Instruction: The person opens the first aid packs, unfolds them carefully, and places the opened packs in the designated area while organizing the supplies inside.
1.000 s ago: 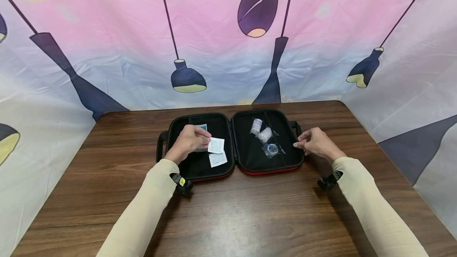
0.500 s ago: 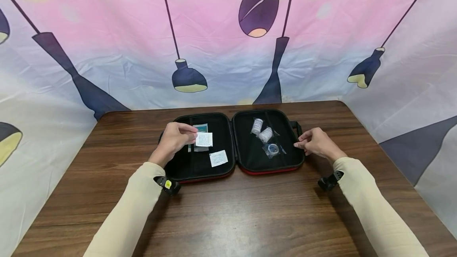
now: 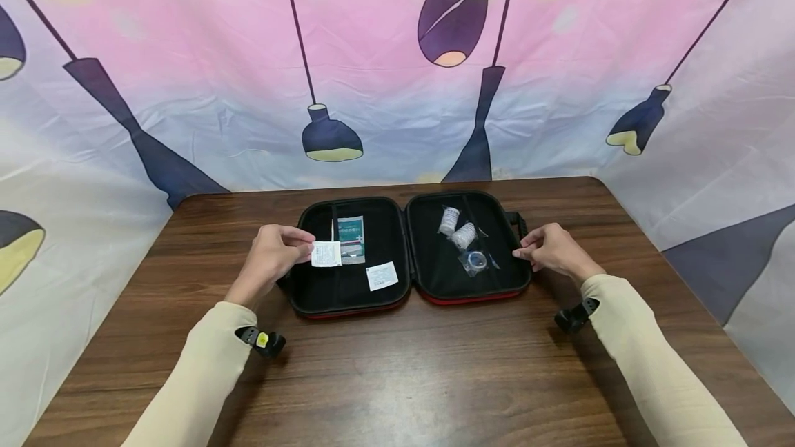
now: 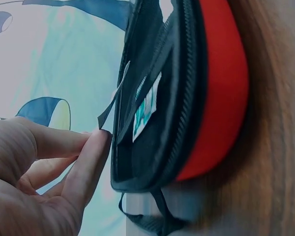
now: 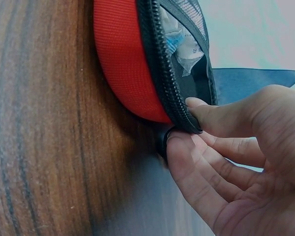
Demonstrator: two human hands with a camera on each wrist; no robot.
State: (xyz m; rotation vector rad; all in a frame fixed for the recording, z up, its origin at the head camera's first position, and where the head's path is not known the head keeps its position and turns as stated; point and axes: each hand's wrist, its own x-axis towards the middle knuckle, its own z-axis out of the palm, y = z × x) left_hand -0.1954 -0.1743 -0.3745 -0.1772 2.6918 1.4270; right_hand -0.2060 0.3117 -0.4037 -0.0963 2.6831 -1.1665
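Observation:
A red and black zip case lies unfolded on the table, its two black-lined halves side by side. My left hand pinches a small white printed packet by its edge, over the left half's outer side; the left wrist view has this packet edge-on. Under a strap in that half sits a green and white packet, and nearer the hinge lies another white packet. My right hand grips the right half's outer rim, thumb inside and fingers beneath, as the right wrist view shows.
Behind mesh in the right half are two wrapped white rolls and a bagged ring-shaped roll. A black handle sticks out at the right side. The wooden table ends at a patterned cloth backdrop.
My left hand has carried the white packet leftward, off the other white packet and past the green one, which now shows in full. The right hand has stayed at the rim.

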